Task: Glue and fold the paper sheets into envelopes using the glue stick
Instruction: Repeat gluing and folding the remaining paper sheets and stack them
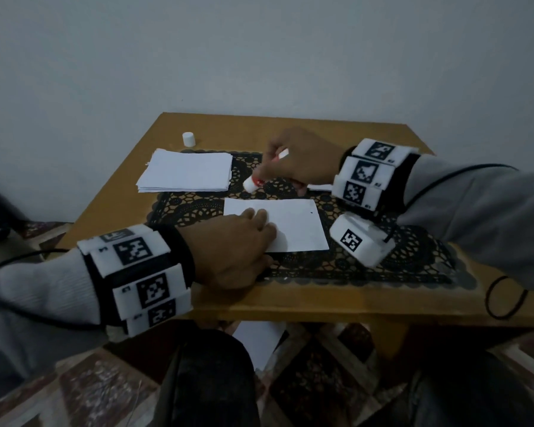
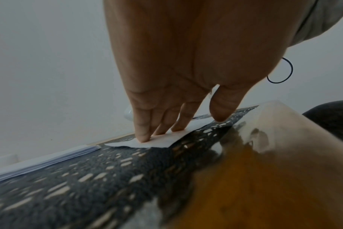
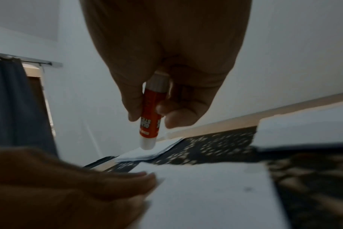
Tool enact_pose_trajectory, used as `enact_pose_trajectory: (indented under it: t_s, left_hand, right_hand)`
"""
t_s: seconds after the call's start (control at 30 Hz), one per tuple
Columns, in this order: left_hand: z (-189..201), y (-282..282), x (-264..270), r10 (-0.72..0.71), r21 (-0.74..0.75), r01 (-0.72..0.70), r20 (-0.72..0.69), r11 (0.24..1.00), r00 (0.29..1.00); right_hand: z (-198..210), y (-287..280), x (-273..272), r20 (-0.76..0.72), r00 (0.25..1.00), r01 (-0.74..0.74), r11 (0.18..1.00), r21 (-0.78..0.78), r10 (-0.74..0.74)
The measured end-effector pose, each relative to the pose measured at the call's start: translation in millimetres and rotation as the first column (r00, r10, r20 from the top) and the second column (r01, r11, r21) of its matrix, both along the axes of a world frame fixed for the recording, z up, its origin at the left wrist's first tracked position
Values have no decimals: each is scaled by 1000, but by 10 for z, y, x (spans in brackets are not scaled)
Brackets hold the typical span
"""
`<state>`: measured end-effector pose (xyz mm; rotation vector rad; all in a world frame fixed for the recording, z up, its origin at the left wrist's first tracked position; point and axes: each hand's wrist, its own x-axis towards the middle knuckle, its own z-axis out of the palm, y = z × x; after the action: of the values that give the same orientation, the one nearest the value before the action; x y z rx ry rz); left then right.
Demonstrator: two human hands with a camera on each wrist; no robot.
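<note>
Two hands are at work over a small brown table [image 1: 352, 300]. Closest to the person, the left hand [image 1: 232, 251] lies flat on a white paper sheet [image 1: 293, 226]. Its fingers [image 2: 142, 131] are straight and press down on the left part of the sheet, as the left wrist view shows. The hand holds nothing; it just pins the sheet down. The sheet lies flat on a black lace mat [image 1: 383, 266] that covers the middle of the table. There is a tiny dark speck near the sheet's far right corner.

Just beyond the sheet, the right hand [image 1: 302, 158] is up in the air. Its thumb and fingers are curled around a glue stick [image 3: 150, 117] and pinch it tight. The stick is red and white. It is tilted, with its white tip pointing down and to the left, a little above the mat near the far edge of the sheet. The tip does not touch the sheet. Both wrists wear white bands with black square patterns.

A bit farther, to the left, sits a stack of white paper [image 1: 185, 174]. It lies partly on the mat and partly on the bare table. Farthest of all, behind the stack, a small white cap [image 1: 188, 139] stands by itself on the table, well apart from the glue stick. Behind the table is a plain pale wall [image 1: 259, 50].
</note>
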<state>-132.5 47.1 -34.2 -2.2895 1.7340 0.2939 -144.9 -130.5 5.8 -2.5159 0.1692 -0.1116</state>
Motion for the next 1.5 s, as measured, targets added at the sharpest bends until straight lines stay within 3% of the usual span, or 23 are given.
enact_pose_trajectory:
  t_s: [0.17, 0.4, 0.57, 1.07, 1.27, 1.37, 1.5]
  left_hand:
    - [21, -13, -67, 42, 3, -42, -25, 999, 999]
    - [1, -15, -47, 66, 1, -67, -67, 998, 996]
    - [28, -25, -70, 72, 18, -71, -57, 997, 996]
    - [67, -129, 35, 27, -10, -26, 25, 1000, 999]
    - [121, -209, 164, 11, -71, -9, 31, 997, 999]
    - [132, -257, 215, 9, -15, -9, 31, 1000, 999]
    - [144, -337, 215, -3, 82, -2, 69, 997, 998]
  right_hand:
    - [-176, 295, 190, 24, 1000, -2, 1000, 3, 2]
    - [-249, 452, 354, 70, 997, -7, 977, -213, 22]
    - [-233, 398, 309, 73, 997, 0, 959, -282, 21]
    - [-208, -134, -115, 27, 990, 144, 951, -275, -142]
    - [-201, -286, -204, 17, 986, 159, 909, -385, -165]
    - [-156, -328, -196, 32, 983, 180, 899, -400, -182]
    - [-81, -313, -255, 108, 971, 236, 924, -302, -212]
